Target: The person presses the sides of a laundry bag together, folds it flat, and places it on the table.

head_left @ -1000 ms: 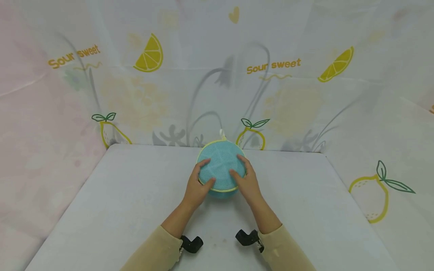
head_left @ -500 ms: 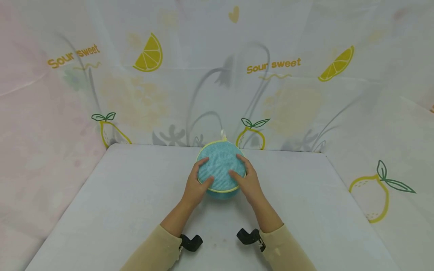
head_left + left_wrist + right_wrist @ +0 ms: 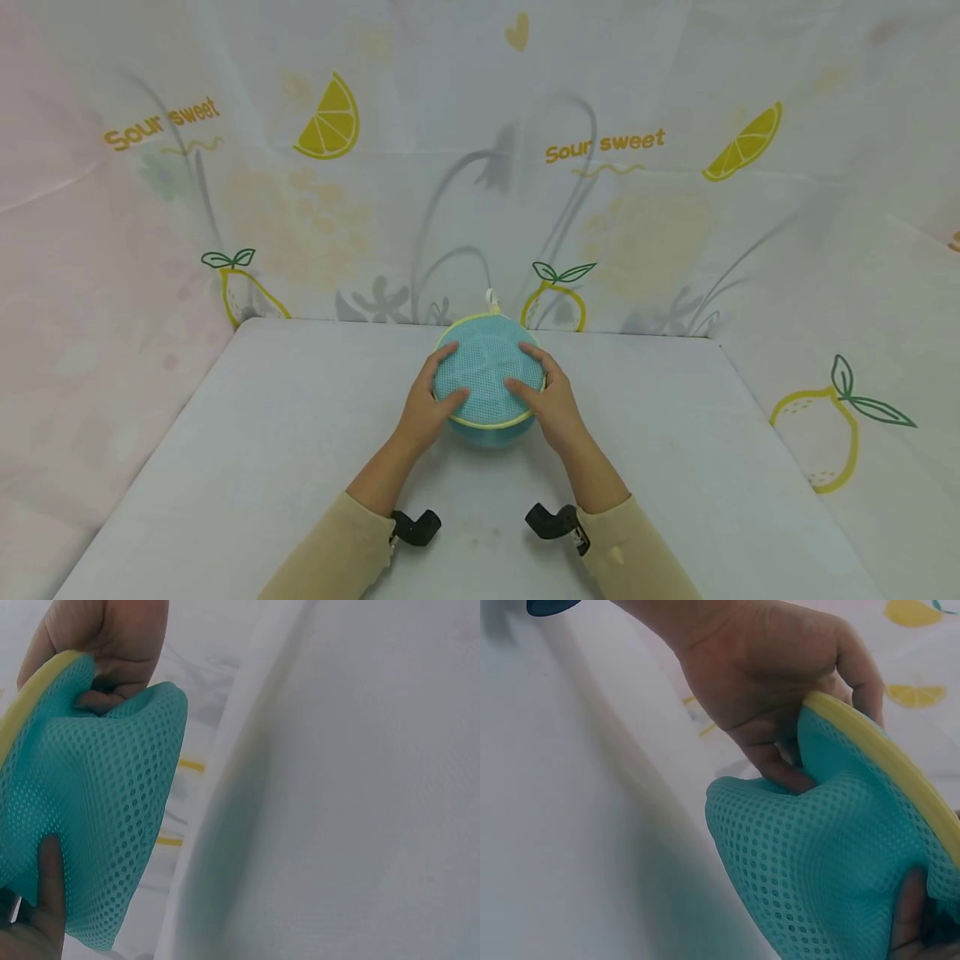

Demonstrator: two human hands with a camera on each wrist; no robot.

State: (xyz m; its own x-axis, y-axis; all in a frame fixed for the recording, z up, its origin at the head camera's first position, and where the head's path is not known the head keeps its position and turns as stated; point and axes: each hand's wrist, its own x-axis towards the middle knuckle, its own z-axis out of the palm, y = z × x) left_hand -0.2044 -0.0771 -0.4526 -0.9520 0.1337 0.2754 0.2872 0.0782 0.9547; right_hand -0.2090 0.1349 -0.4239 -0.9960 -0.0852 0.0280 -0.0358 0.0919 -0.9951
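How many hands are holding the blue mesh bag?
2. The left hand grips the left side of the blue mesh bag; the right hand grips its right side. No other hands show.

In the head view, the mesh bag (image 3: 487, 371) hides the lower fingers of the left hand (image 3: 426, 404) and right hand (image 3: 553, 404); its underside is mostly hidden, its contents cannot be told. The pale loop (image 3: 492, 298) at its far side is too small to make out. The near edge cuts off 2 sleeves (image 3: 637, 554). Each wrist view crops the bag and its own hand; the tabletop shadow (image 3: 682, 889) is blurred.
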